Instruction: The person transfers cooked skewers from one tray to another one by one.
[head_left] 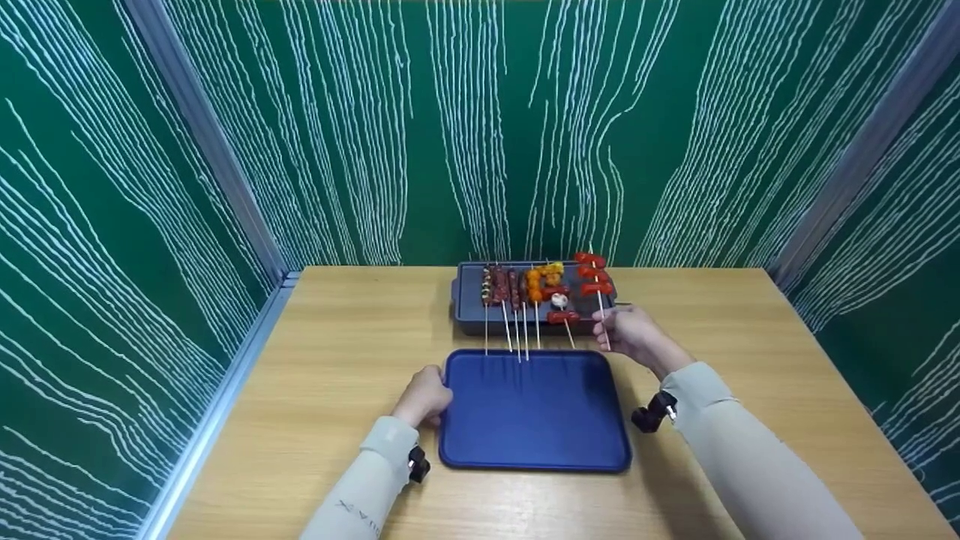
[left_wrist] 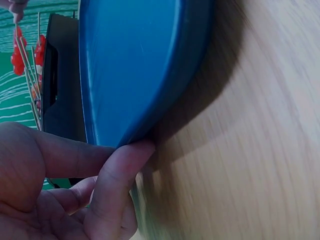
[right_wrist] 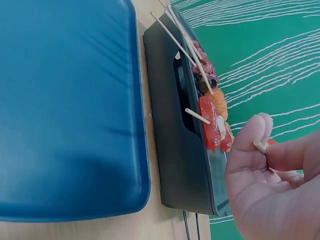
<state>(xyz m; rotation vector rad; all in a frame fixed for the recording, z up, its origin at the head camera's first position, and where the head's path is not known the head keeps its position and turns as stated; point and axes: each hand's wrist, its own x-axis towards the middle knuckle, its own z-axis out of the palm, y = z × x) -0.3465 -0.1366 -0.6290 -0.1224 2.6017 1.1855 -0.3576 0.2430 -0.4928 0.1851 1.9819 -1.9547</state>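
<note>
My left hand point(head_left: 426, 394) pinches the left rim of a blue tray point(head_left: 534, 420) between thumb and fingers; the left wrist view shows that side of the tray tipped close to the camera. My right hand point(head_left: 632, 335) pinches the stick of a skewer point(head_left: 594, 274) with red pieces on it, held up over the right end of a dark grill point(head_left: 469, 328). In the right wrist view only the stick's end point(right_wrist: 259, 146) shows clearly between thumb and finger. Several other skewers point(head_left: 514, 289) lie side by side on the grill, sticks pointing toward the tray.
The grill stands at the back of a wooden table point(head_left: 360, 322), just behind the tray. Green walls point(head_left: 435, 187) with white wavy lines rise at the back and sides. Dark cords point(right_wrist: 186, 225) run from the grill's end.
</note>
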